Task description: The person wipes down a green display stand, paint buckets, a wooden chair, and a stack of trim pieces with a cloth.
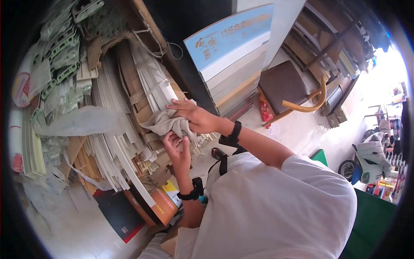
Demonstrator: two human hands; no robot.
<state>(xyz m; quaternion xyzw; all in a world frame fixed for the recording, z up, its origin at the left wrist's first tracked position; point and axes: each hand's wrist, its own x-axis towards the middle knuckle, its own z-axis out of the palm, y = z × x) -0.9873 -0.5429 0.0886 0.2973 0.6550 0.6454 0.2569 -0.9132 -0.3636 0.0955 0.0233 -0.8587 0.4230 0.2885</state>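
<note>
A crumpled grey-beige cloth (166,122) is bunched between my two hands, in front of stacked long strips. My right hand (196,117) lies over its upper right side with the fingers bent onto it; the fingertips are near the end of a white strip (166,91). From below, my left hand (177,151) holds the cloth's lower edge with curled fingers and thumb. Folds hide part of what the fingers grip. Both wrists wear black bands.
Stacked strips and panels (108,159) with plastic wrap fill the left side. A sample board with a blue header (235,36) stands behind. To the right are a brown-seated chair (282,84) and a parked scooter (371,157). An orange box (166,207) sits low.
</note>
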